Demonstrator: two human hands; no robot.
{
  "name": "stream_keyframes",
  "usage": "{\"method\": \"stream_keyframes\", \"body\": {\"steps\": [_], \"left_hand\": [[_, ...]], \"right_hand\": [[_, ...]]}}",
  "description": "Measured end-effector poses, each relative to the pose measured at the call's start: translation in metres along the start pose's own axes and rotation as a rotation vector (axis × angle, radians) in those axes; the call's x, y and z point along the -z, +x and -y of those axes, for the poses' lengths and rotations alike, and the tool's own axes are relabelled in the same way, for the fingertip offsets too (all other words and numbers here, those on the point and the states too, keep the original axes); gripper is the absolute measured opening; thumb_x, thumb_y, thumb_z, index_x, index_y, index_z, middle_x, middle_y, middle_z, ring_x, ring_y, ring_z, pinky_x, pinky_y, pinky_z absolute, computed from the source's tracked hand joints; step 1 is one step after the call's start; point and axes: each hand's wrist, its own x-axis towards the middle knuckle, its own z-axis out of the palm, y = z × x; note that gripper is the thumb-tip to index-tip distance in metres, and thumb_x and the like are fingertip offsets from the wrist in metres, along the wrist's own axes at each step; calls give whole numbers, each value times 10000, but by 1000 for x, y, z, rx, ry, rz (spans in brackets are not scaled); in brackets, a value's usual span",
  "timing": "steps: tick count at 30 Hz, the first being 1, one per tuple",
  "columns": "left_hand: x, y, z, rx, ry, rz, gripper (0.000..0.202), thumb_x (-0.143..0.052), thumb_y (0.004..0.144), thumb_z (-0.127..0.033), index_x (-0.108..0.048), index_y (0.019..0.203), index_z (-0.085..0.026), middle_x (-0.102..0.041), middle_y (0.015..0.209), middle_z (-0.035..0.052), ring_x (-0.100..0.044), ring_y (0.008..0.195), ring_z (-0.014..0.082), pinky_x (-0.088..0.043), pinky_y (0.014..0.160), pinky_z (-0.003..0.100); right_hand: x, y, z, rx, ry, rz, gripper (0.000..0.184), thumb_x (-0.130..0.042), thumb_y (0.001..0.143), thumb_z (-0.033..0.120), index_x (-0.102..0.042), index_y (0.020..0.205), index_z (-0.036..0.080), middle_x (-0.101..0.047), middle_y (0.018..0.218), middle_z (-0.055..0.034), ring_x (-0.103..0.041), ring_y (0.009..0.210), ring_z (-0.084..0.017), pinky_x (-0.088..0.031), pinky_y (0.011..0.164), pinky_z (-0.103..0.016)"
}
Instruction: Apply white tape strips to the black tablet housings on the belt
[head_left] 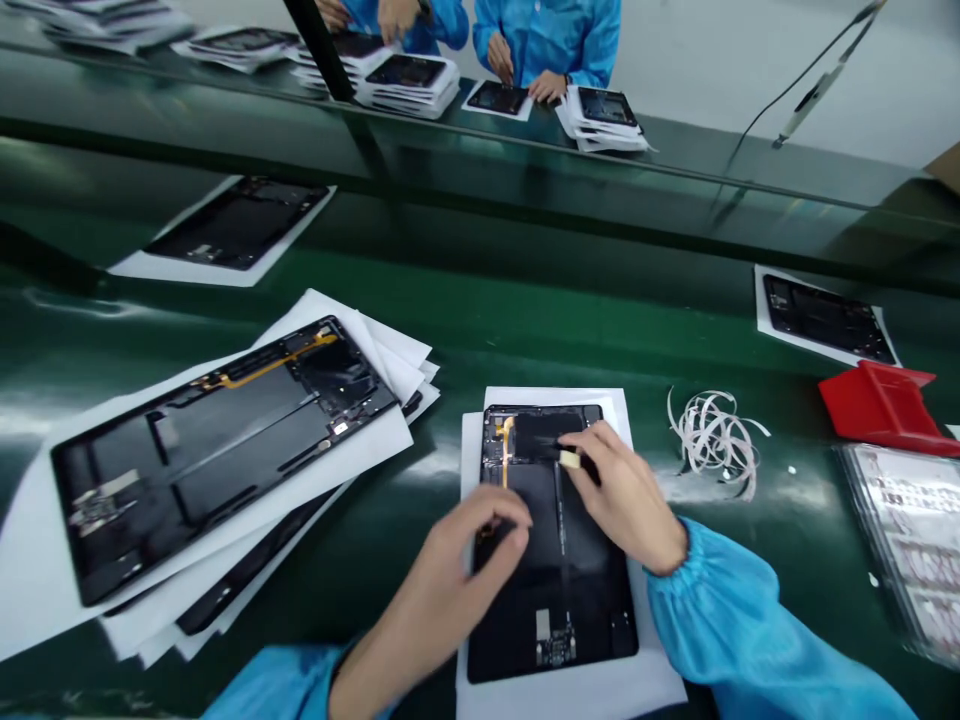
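A black tablet back frame (551, 590) lies on a white sheet (570, 695) straight in front of me, with an orange flex cable (507, 445) near its top left. My left hand (469, 560) rests on the frame's left edge, fingers curled and pressing down. My right hand (622, 490) sits on the upper right of the frame and pinches a small cream-coloured piece (570, 459) against it.
A stack of tablet frames on white sheets (210, 450) lies at my left. A heap of peeled white strips (712, 435) and a red holder (881, 405) lie at the right, by label sheets (911, 540). Two people in blue sleeves (540, 40) work across the belt.
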Motion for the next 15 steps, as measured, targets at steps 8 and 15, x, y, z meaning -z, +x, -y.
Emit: {"method": "stream_keyframes", "body": {"steps": [8,15], "left_hand": [[-33,-59,5,143,-152,111,177,-527,953,-313,-659,921,-199,-652,993,70,-628,922,182,-479,847,268],[-43,-56,-26,340,-806,184,522,-580,871,-634,-711,1087,-177,-717,922,83,-663,858,198,-523,793,293]], "right_hand": [[-6,14,1,23,-198,37,9,-573,934,224,-572,937,215,-571,960,-24,-646,831,-177,-510,716,-282],[24,-98,45,327,-133,-179,285,-376,974,151,-647,952,236,-632,834,-35,-655,645,-125,-525,592,-201]]}}
